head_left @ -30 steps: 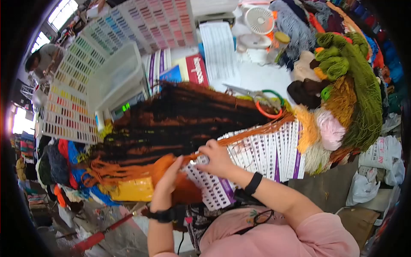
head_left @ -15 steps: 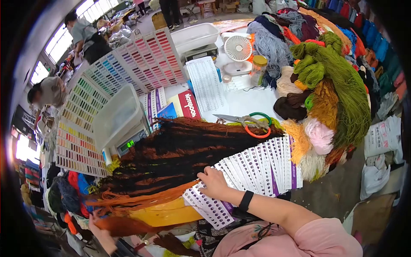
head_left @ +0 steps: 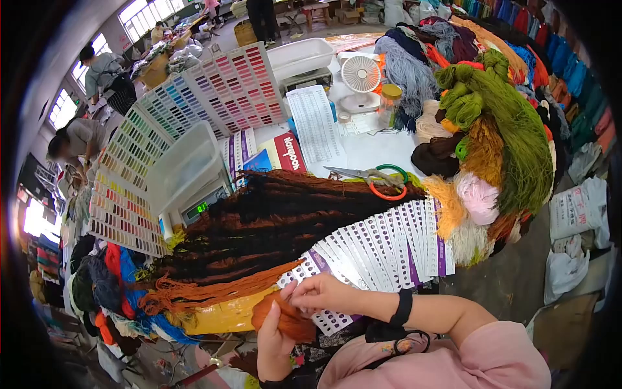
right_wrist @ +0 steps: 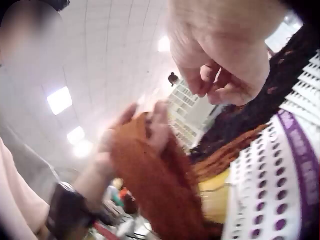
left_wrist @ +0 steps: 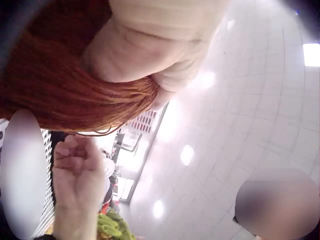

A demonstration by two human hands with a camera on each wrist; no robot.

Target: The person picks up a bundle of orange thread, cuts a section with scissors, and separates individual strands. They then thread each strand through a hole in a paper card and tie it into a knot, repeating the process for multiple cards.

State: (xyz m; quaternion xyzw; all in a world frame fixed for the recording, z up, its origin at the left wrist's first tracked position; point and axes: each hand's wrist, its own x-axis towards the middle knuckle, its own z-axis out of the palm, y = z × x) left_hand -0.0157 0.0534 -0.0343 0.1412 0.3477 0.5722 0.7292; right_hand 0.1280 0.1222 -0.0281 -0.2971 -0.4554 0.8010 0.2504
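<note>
A rust-orange hank of yarn (head_left: 285,321) is looped through my left hand (head_left: 275,345), which grips it close in front of my body. The left wrist view shows the hank's strands (left_wrist: 55,80) bending over the fingers, with a few loose threads at the edge. My right hand (head_left: 327,295) is beside the hank, above the punched cards (head_left: 382,249). Its fingers (right_wrist: 225,87) curl in toward the thumb, and no strand shows between them. A wide spread of black and brown yarn (head_left: 253,223) lies on the table beyond both hands, with orange yarn (head_left: 214,292) along its near edge.
Scissors (head_left: 369,176) with red and green handles lie beyond the cards. A digital scale (head_left: 201,207) carrying a plastic tub (head_left: 184,162) stands left, before a folding colour chart (head_left: 139,146). Green skeins (head_left: 512,117) are heaped right. A yellow packet (head_left: 227,314) lies at the front edge.
Half a second ago my left hand held the rust hank out at the lower left; it has come in toward my right hand. My right hand has lifted from the cards and moved nearer my body.
</note>
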